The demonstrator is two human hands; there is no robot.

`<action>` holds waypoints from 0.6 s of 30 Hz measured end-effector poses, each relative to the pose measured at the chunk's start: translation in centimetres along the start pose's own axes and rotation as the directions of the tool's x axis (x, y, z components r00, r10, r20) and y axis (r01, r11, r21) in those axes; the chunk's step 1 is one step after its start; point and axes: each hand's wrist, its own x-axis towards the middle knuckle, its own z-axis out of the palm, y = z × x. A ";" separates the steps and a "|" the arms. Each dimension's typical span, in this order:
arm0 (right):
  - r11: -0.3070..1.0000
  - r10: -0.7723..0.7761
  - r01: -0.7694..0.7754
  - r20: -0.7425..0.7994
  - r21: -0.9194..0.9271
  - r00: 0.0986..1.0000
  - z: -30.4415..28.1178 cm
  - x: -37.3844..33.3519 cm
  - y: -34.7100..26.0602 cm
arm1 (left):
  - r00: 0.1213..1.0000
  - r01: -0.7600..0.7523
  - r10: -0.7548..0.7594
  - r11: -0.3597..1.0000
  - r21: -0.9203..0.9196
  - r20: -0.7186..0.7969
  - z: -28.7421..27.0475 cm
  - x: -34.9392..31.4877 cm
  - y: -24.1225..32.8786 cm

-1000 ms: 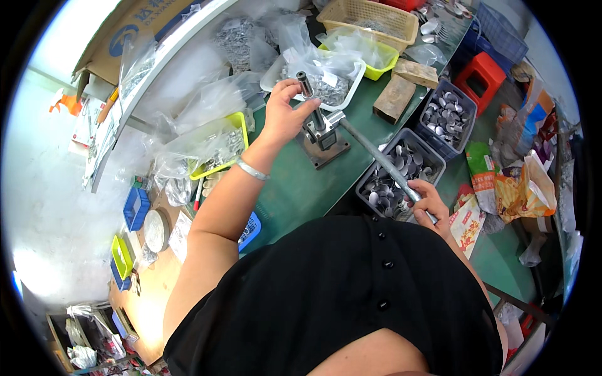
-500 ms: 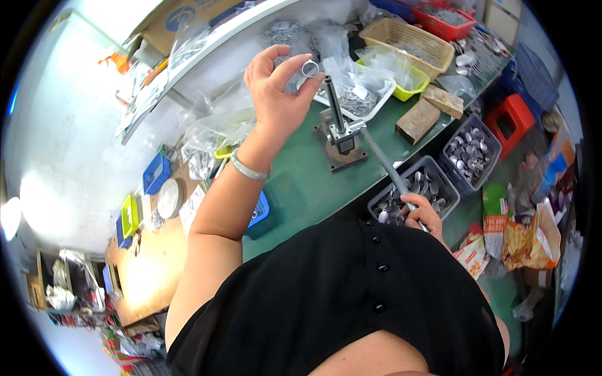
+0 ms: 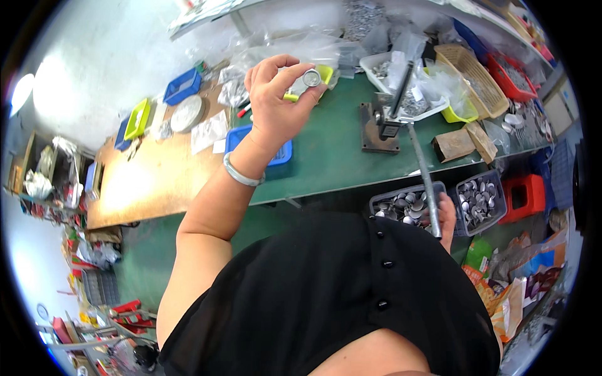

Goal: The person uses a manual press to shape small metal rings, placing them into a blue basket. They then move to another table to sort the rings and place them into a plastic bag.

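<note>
My left hand [image 3: 279,94] is raised over the bench, its thumb and forefinger pinching a small round metal cap-like piece [image 3: 311,78] with a pale rim. To its right a small hand press [image 3: 392,119] stands on a dark square base. The press's long metal lever [image 3: 423,169] slants down toward me. My right hand [image 3: 447,219] is just right of the lever's lower end, slightly blurred. No fingers cross the front of the lever; whether the hand touches it is unclear. Beneath the lever sits a grey bin [image 3: 378,199] of shiny metal discs.
A second bin [image 3: 503,203] of discs and a red stool [image 3: 525,197] are at the right. Two wooden blocks [image 3: 454,145] lie beside the press. Behind are a white tray [image 3: 370,64], a tan basket [image 3: 451,56] and a red basket [image 3: 514,91]. A blue basket [image 3: 282,153] lies near my left forearm.
The view has swung to the right, showing more of the left-hand table. My left hand still pinches the metal piece, now tilted to show its face. My right hand's fingers have come off the lever's front.
</note>
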 end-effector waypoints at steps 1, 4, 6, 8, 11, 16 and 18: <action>0.986 0.167 -0.167 -0.022 -0.005 0.986 -0.3 -1.1 0.3 | 0.996 0.084 -0.084 0.994 -0.068 0.007 -1.2 -1.1 -0.4; 0.821 0.571 -0.571 -0.025 -0.014 0.821 -0.9 -4.7 4.0 | 0.897 0.431 -0.435 0.829 -0.356 0.074 -5.4 -5.3 -2.3; 0.776 0.554 -0.527 -0.024 -0.347 0.832 1.5 -7.5 6.4 | 0.669 0.676 -0.711 0.463 -0.574 0.214 -8.8 -9.8 -5.1; 0.816 0.532 -0.478 0.097 -0.326 0.841 5.3 -9.0 8.6 | 0.476 0.817 -0.831 0.298 -0.493 0.287 -12.9 -14.7 -7.1; 0.945 0.273 -0.184 0.345 -0.270 0.898 14.4 -4.0 7.5 | 0.175 0.814 -0.932 -0.045 -0.580 0.318 -19.0 -21.7 -8.1; 0.956 -0.111 0.220 0.455 -0.194 0.883 29.4 8.6 2.5 | -0.130 0.622 -0.952 -0.295 -0.725 0.276 -28.4 -30.6 -10.0; 0.940 -0.044 0.223 0.555 -0.258 0.831 34.4 12.2 3.3 | -0.181 0.586 -0.950 -0.313 -0.747 0.256 -30.7 -32.5 -10.0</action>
